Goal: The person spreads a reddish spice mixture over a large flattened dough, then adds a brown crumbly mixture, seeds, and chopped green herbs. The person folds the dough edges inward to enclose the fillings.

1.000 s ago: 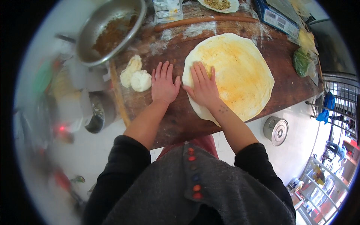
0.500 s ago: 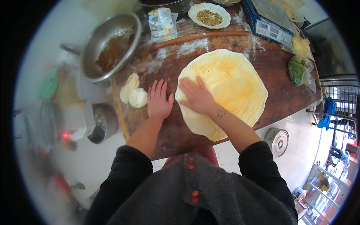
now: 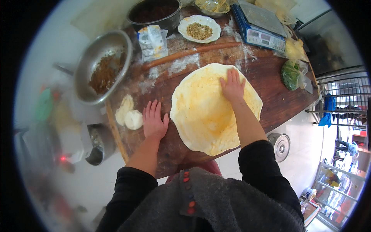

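A wide, thin round of dough lies on the dark wooden table, its top smeared with yellow-orange oil or paste. My right hand rests flat on the dough near its far right edge, fingers stretched out. On the bare wood left of the dough, my left hand lies palm down with its fingers a little apart, holding nothing. Just beside its fingers are a ball of dough and a longer dough lump.
Behind the dough lies a long rolling pin. Farther back stand a plate of chopped filling, a white packet, a dark pot and a blue scale. A steel bowl sits at the left, bagged greens at the right.
My right hand has slid across the dough from its left side to the far right. The yellow smear is spread wider. My left hand stays on the table; the view has shifted slightly.
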Tool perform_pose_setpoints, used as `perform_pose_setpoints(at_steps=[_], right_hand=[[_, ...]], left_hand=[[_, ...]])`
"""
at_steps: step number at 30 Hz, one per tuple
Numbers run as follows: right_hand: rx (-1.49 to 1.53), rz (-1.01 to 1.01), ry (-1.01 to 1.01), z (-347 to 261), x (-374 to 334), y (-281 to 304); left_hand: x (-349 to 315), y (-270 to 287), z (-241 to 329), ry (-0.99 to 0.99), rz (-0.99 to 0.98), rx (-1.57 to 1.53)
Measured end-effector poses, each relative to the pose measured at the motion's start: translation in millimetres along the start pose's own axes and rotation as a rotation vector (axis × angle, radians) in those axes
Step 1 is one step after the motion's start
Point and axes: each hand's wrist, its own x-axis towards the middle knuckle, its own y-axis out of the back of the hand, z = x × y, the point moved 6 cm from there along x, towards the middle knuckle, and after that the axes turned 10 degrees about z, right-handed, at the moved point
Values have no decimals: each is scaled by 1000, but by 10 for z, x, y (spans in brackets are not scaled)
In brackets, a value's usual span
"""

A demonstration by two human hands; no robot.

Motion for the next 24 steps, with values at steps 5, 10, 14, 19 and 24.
perform_pose_setpoints(at_steps=[5,10,14,19,24], right_hand=[[-25,-246,-117,141,-55,224],[311,-75,53,-215,647,621],[508,221,231,-632,1701,808],[335,321,250,-944,3000,696],[-166,69,228,-960,3780,397]], left_hand=[[3,20,-7,18,-37,-26],[18,57,13,58,-86,-34],[48,64,23,71,-149,-12],[106,116,42,59,-110,-52],[107,106,28,62,-99,-42]])
